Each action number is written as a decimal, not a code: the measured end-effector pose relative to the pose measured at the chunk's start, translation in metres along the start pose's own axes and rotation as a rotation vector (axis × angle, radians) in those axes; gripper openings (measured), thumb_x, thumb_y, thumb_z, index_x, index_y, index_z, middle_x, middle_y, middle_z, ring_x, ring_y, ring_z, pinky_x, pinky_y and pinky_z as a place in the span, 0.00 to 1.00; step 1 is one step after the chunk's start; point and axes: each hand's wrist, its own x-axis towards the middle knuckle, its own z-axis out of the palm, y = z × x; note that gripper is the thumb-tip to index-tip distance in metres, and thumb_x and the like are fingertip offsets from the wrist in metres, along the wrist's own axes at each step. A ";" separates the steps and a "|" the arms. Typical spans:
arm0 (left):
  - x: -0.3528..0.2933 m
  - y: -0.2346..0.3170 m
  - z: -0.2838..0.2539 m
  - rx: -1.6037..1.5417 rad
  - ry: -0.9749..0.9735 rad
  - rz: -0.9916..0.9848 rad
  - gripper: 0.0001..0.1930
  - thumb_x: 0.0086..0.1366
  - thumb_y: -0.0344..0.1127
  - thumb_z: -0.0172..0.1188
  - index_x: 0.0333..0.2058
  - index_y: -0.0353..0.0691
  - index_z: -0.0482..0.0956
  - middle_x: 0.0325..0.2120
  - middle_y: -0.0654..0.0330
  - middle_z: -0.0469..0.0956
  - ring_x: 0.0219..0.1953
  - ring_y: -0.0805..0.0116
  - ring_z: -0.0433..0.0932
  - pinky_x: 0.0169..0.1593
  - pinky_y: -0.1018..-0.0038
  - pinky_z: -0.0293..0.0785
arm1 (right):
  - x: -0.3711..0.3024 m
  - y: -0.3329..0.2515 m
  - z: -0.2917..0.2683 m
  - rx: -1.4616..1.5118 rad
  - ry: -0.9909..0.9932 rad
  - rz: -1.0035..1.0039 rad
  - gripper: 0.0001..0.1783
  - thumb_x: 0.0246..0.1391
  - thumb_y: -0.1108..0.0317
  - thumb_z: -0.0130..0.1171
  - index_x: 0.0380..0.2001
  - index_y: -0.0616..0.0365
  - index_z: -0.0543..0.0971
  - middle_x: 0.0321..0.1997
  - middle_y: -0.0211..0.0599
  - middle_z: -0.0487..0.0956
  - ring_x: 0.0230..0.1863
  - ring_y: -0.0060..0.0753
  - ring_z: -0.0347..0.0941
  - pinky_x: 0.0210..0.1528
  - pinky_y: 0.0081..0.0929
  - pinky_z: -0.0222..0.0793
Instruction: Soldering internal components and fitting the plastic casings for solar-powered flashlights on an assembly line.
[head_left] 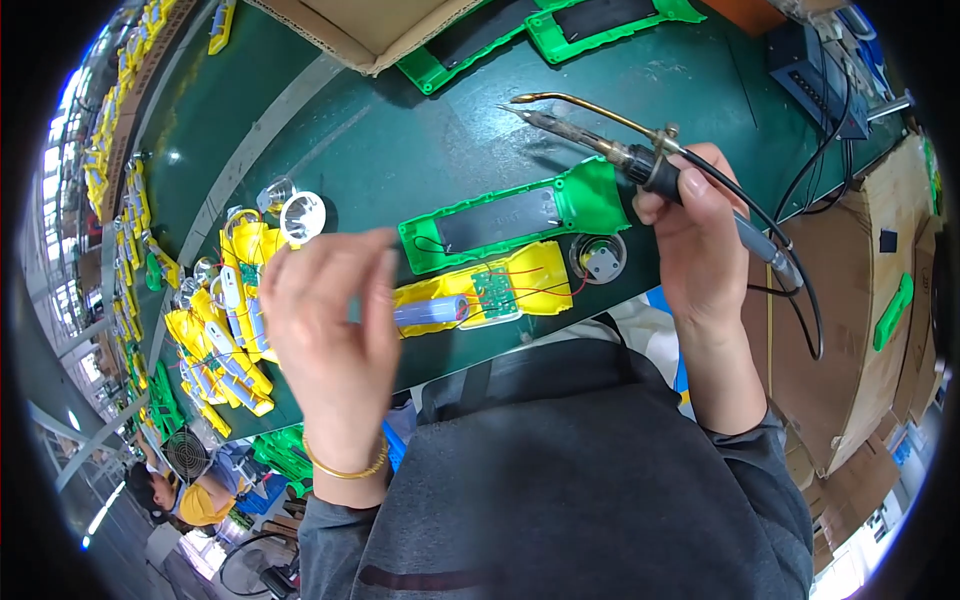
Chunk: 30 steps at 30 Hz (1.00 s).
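My right hand (700,220) grips a soldering iron (650,168) with a thin brass tube fixed alongside it. Its tip points left above the table, apart from the parts below. Left of the nearest parts hovers my left hand (335,335), thumb and fingertips close together but smeared, so any small thing between them is hidden. Beside it lies an open yellow shell (540,285) holding a blue cylindrical battery (430,311) and a green circuit board (493,293). Red wires run from there to a round lamp part (600,260). Behind lies a green shell (590,200) with a dark panel (500,221).
Yellow assemblies (215,350) and a reflector cup (303,217) are heaped at left. A cardboard box (370,30) and more green shells (560,35) stand at the back. A dark blue box with cables (815,90) sits far right. Another person (195,495) is at lower left.
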 end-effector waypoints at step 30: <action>0.003 -0.021 0.009 -0.121 -0.371 0.024 0.07 0.50 0.26 0.61 0.29 0.30 0.79 0.45 0.48 0.71 0.43 0.55 0.74 0.41 0.68 0.72 | 0.004 -0.001 0.027 -0.488 -0.374 -0.004 0.08 0.43 0.75 0.63 0.26 0.59 0.72 0.24 0.23 0.73 0.26 0.12 0.66 0.29 0.15 0.63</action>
